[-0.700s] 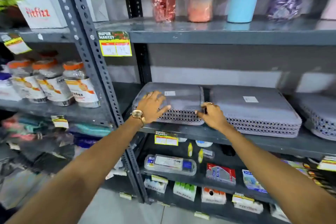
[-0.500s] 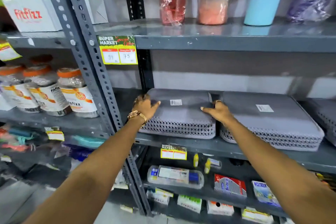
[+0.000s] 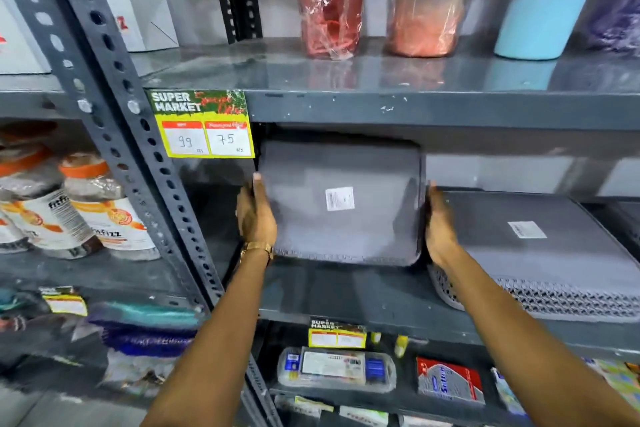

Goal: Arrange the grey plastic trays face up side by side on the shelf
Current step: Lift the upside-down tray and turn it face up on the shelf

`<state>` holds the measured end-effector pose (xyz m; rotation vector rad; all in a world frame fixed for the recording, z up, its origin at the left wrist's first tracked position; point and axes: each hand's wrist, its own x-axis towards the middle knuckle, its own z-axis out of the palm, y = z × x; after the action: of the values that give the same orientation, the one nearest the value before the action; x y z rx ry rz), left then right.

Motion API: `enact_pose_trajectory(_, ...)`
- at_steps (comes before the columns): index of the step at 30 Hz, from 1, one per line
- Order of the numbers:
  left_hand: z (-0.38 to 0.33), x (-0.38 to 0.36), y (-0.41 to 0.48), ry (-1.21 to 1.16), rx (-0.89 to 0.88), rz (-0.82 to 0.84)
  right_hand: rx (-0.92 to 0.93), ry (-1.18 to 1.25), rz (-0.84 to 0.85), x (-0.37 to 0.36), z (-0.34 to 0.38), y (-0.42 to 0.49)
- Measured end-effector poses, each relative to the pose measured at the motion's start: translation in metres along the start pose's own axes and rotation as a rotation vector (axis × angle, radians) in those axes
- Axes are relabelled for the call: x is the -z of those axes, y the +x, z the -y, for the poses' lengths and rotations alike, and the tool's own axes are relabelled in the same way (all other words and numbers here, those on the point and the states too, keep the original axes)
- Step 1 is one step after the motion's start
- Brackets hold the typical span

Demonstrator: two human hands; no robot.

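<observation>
Tilting up off the shelf (image 3: 363, 291), grey tray (image 3: 341, 204) bottom toward camera, label visible, left hand (image 3: 255, 215) clamped on its 9 o'clock edge, right hand (image 3: 439, 224) on its 3 o'clock edge, second tray (image 3: 540, 246) face down at 3 o'clock, price tag (image 3: 204, 125) at 10 o'clock.

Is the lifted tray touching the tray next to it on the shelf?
Apart. The head view shows the lifted tray tipped up between both hands, with the right hand filling a visible gap before the neighbouring tray.
</observation>
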<state>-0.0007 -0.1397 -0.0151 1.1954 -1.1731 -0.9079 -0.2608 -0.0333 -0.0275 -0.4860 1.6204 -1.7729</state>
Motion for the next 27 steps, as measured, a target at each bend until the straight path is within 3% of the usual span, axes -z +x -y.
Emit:
enact_pose_trajectory(2,-0.014,-0.003,0.006,-0.15,-0.045,-0.012,0.024,0.136,-0.016,-0.004,0.019,0.005)
enact_pose_trajectory(5,-0.017,0.001,0.011,-0.198,0.06,-0.044,0.004,0.218,0.088,-0.001,0.032,0.001)
enact_pose_trajectory(8,-0.001,0.015,0.007,-0.124,0.231,-0.038,-0.11,-0.094,0.106,0.013,0.022,0.002)
enact_pose_trajectory(11,0.019,0.028,-0.006,0.012,0.312,0.086,-0.201,-0.285,0.093,0.02,0.008,-0.001)
enact_pose_trajectory(15,0.026,0.037,-0.013,0.201,0.32,0.09,-0.124,-0.556,0.199,0.02,-0.006,-0.012)
enact_pose_trajectory(19,0.02,0.032,-0.014,0.457,0.367,0.165,-0.089,-0.64,0.194,0.022,-0.008,-0.023)
enact_pose_trajectory(21,0.011,0.023,-0.02,0.685,0.282,0.185,-0.145,-0.599,0.227,0.028,0.0,-0.025)
enact_pose_trajectory(23,-0.003,0.007,-0.032,0.844,0.055,0.139,-0.176,-0.537,0.283,0.041,0.016,-0.028)
enact_pose_trajectory(25,-0.018,-0.02,-0.05,0.79,-0.173,0.118,-0.149,-0.463,0.318,0.059,0.035,-0.027)
enact_pose_trajectory(27,-0.036,-0.06,-0.077,0.568,-0.371,0.227,-0.099,-0.355,0.242,0.089,0.056,-0.021)
